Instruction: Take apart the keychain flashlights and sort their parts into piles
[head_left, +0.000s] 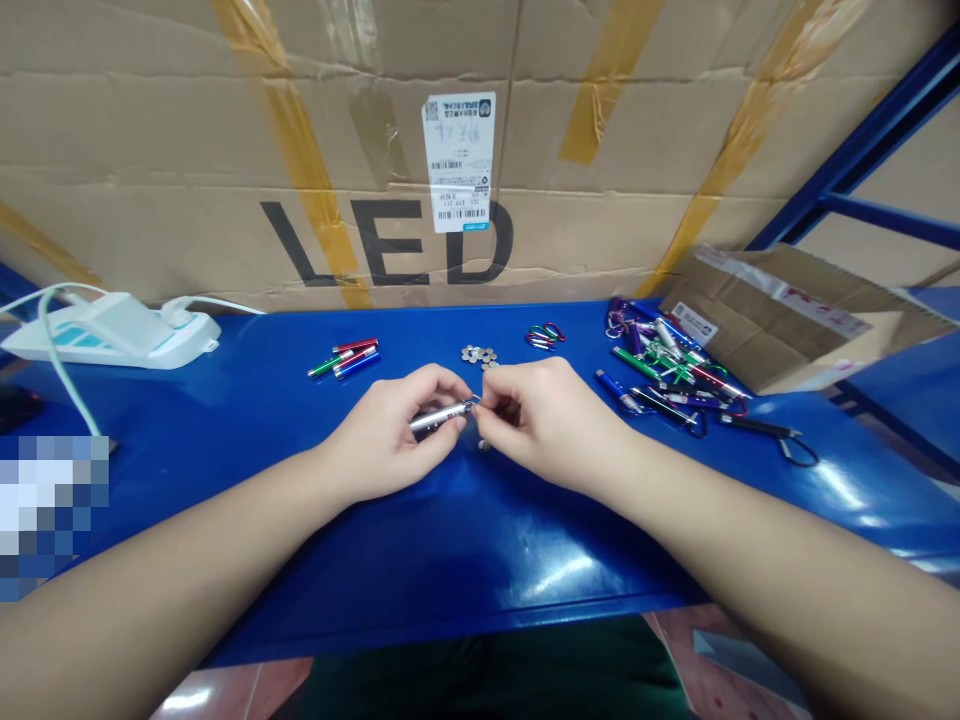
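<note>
L hand (390,430) has its fingers curled in, thumb + fingertips pinching a slim silver metal pen-shaped tube (435,419), held roughly level above the glossy blue metal bench (480,590), abt mid-bench. R hand (551,420) is right beside it, thumb + index pressed together at the tube's far end; can't tell if anything small is between them. One small silver button cell (484,445) lies on the bench just below the hands. Further ahead: a cluster of flat silver button cells (478,354), a small group of red, green + blue metal tubes (343,358), a few coloured carabiner clips (545,336). To the R, a messy pile of blue, purple + green pens w/ clips + cords (667,372). Far L, a white power strip (112,335). Behind, a big tan cardboard box printed LED (390,240), w/ yellow tape, + a piece of brown cardboard (795,320) at R.
</note>
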